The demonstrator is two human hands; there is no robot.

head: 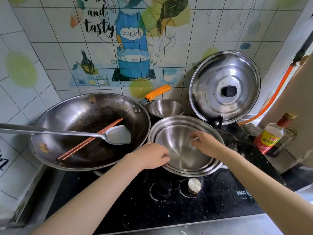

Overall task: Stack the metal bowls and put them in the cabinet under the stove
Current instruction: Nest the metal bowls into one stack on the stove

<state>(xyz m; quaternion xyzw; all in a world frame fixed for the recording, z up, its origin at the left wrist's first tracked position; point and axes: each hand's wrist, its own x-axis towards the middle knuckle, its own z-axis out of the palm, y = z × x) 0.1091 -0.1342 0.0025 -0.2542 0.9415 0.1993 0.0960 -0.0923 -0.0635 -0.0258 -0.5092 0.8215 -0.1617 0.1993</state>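
The nested stack of shiny round stainless-steel bowls (184,146) sits on the black glass stove top (135,200), just right of the big dark wok (88,131), with one more small steel bowl (165,107) standing apart beyond the fingertips. Thin polished steel like this should be stiff, light and slick, so I judge the safest hold is at opposite rims, thumbs over the lip. The left hand (152,156) curls its fingers (165,157) against the near-left rim, while the right hand (205,143) reaches inside, fingers bent loosely over the innermost bowl's wall, not visibly gripping.
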